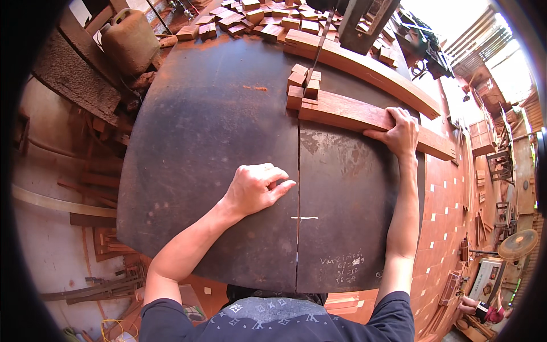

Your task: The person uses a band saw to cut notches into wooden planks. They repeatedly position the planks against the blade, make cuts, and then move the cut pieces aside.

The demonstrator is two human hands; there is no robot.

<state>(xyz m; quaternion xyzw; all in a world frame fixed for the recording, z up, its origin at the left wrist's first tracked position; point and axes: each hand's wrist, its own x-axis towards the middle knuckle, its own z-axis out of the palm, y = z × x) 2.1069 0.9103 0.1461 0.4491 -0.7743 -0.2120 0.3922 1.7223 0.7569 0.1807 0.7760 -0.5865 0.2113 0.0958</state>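
The right hand [400,132] grasps the nearer wooden beam [347,110] beside the bandsaw blade [318,48] — the left hand [253,189], fingers loosely curled and free, is over the bench [199,137].

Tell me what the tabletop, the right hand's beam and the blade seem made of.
Tabletop: probably steel, dark, worn, by its scuffs and sheen. Beam: seemingly bare wood, reddish, with matte, unpainted faces. Blade: likely metal, a thin, dark strip.

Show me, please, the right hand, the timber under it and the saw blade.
Right hand [403,135]: head view, back of the hand.
Timber [346,108]: head view, upper face beside the hand.
Saw blade [319,49]: head view, middle of visible length.
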